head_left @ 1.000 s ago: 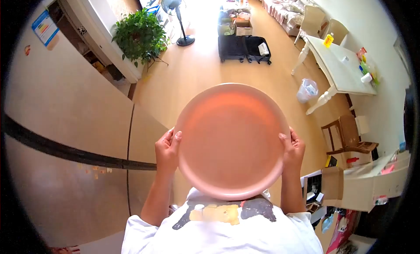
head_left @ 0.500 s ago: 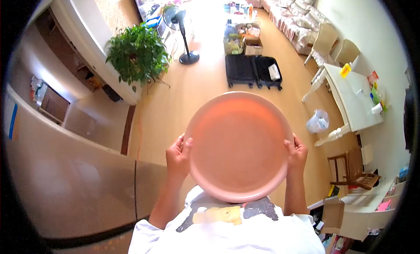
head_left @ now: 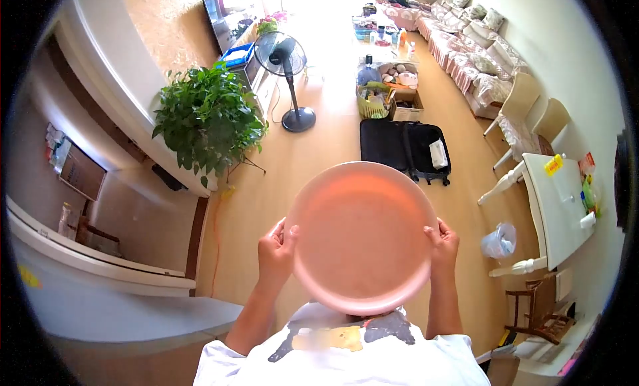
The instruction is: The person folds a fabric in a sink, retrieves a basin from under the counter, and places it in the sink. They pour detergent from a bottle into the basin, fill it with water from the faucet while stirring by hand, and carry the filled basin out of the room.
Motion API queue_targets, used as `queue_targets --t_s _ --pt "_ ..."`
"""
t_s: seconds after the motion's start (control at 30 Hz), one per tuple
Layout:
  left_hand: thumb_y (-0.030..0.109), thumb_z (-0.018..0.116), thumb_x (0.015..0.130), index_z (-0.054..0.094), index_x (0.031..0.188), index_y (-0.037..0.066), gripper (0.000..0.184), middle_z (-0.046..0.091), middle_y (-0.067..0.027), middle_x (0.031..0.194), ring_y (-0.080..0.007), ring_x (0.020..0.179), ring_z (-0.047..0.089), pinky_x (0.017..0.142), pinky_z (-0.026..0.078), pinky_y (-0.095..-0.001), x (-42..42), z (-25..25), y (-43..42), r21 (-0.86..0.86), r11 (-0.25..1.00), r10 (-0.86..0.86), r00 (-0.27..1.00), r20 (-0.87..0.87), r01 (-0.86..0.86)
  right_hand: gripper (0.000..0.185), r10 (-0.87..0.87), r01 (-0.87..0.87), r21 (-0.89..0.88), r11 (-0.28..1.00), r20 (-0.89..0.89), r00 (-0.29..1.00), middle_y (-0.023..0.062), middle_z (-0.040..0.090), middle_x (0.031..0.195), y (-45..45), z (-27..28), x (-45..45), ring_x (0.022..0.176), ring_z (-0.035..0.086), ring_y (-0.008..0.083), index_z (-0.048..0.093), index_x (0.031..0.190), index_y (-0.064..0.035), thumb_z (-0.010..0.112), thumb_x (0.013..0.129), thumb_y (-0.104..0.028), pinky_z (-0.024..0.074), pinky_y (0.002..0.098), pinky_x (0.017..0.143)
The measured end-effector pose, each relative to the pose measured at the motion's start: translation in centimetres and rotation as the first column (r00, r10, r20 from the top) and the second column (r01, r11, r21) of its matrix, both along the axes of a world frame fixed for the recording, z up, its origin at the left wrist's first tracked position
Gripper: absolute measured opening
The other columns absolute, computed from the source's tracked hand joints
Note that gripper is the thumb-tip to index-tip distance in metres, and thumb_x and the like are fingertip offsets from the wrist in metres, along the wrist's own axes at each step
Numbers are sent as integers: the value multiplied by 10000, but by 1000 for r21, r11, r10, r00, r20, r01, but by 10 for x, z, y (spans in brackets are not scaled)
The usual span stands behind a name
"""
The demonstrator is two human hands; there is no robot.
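A round pink plastic basin (head_left: 363,243) is held out in front of my chest, its inside facing up toward me. No objects show inside it. My left hand (head_left: 277,249) grips the left rim, thumb over the edge and fingers behind. On the opposite side my right hand (head_left: 442,243) holds the rim the same way. The fingertips under the basin are hidden. The near rim is close to my white shirt (head_left: 339,359).
Beyond the basin lies an open black suitcase (head_left: 386,143) on the floor. A standing fan (head_left: 289,86) and leafy plant (head_left: 206,120) are on the left. At right are a white table (head_left: 559,206), a bin (head_left: 499,241) and a wooden chair (head_left: 539,309).
Both hands still hold the basin, which sits slightly lower in view. The room's objects have shifted downward and the far end shows more, as the head view has moved.
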State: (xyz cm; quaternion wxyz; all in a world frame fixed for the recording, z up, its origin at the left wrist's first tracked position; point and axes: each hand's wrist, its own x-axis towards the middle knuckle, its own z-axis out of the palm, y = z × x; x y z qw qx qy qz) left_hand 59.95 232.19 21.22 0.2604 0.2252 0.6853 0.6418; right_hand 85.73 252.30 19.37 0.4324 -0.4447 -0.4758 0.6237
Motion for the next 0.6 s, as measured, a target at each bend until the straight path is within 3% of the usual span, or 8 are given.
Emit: queue_targets --t_s 0.07,0.27,0.6 --pt "139 591 972 559 1267 -103 384 699 -68 968 -55 813 604 705 494 -210 -26 2 37 65 998 11 1000 -16 -10 323 39 -39 -2 999 -56 998 97 693 1045 38 1 -33 894 650 126 617 1185 92 600 868 34 518 262 812" --pt "120 593 970 554 1275 -101 379 689 -78 1046 -69 884 606 774 494 -223 -112 12 152 90 994 55 998 -7 -54 323 29 -34 61 998 71 997 88 693 1041 164 12 -123 890 653 127 619 1175 86 581 860 28 519 260 816" --pt "109 585 972 579 1246 -95 342 685 -60 1048 -58 896 588 793 476 -206 -258 5 357 64 998 28 997 -70 -23 284 85 -87 91 992 30 996 58 695 971 369 1 -262 845 632 83 643 1109 65 571 839 18 514 251 772"
